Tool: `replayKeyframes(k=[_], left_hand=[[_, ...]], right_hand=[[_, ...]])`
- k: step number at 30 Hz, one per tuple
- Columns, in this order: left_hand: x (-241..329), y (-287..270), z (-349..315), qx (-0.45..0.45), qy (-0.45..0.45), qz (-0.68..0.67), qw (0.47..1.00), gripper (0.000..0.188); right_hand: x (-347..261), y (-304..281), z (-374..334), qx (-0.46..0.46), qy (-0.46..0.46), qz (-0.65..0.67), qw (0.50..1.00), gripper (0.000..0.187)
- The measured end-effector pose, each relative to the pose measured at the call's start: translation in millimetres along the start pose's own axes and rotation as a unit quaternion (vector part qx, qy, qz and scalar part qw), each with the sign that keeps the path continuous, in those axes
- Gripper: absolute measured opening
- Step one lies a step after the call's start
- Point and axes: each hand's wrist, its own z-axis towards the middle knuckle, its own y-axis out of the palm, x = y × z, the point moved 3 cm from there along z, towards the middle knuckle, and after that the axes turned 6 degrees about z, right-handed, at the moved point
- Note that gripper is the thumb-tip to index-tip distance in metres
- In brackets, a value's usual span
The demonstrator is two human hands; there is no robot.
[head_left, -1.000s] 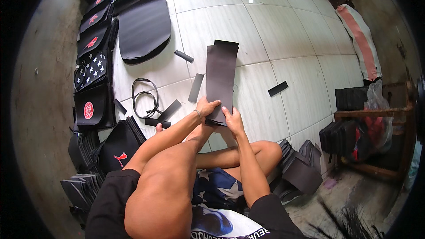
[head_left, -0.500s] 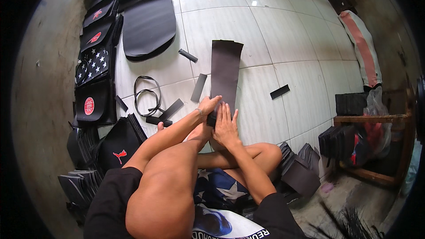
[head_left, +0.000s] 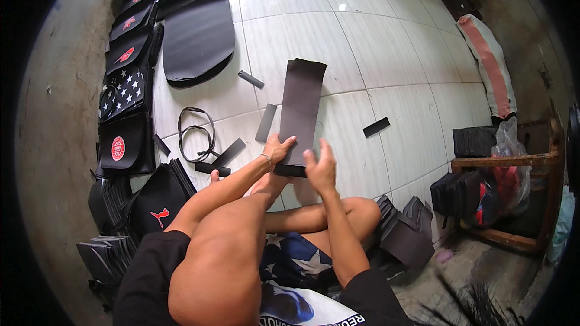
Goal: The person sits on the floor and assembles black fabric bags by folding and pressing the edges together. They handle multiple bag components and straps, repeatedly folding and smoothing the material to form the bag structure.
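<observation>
A long, dark brown-grey strip of sheet material (head_left: 302, 96) lies on the tiled floor in front of me, its far end showing stacked layers. My left hand (head_left: 280, 148) rests on its near left edge, thumb stretched over the surface and fingers partly hidden. Across the near end runs a black band (head_left: 290, 171), which may be a folded edge or a separate piece. My right hand (head_left: 321, 168) is just off the strip's near right corner, thumb and fingers apart, holding nothing. Small dark offcuts (head_left: 266, 123) lie to the left of the strip.
Black flap-shaped sheets (head_left: 199, 36) and a row of black pieces with emblems (head_left: 124, 148) line the left wall. A looped black cord (head_left: 197, 136) lies on the floor. One offcut (head_left: 376, 127) is to the right, beyond which stands a wooden frame (head_left: 507, 160) with stacked black pieces.
My right hand has lifted off the strip and shifted right, fingers no longer lying flat. The black band at the near end now shows more. My left hand stays on the left edge.
</observation>
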Motion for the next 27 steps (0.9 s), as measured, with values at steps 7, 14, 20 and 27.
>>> replayKeyframes(k=[7, 14, 20, 27], left_hand=[[18, -5, -25, -0.098, 0.005, -0.130, 0.987, 0.049], [16, -7, -22, -0.110, 0.018, -0.098, 0.989, 0.040], [28, -18, -26, -0.202, 0.010, -0.155, 0.967, 0.054], [70, -42, -40, -0.300, 0.077, -0.095, 0.946, 0.061]], right_hand=[[50, 55, 9, 0.010, 0.189, 0.008, 0.982, 0.081], [52, 59, 6, 0.037, 0.208, 0.199, 0.957, 0.059], [60, 39, 19, -0.031, 0.281, 0.445, 0.849, 0.044], [47, 19, 54, -0.099, 0.314, 0.725, 0.605, 0.046]])
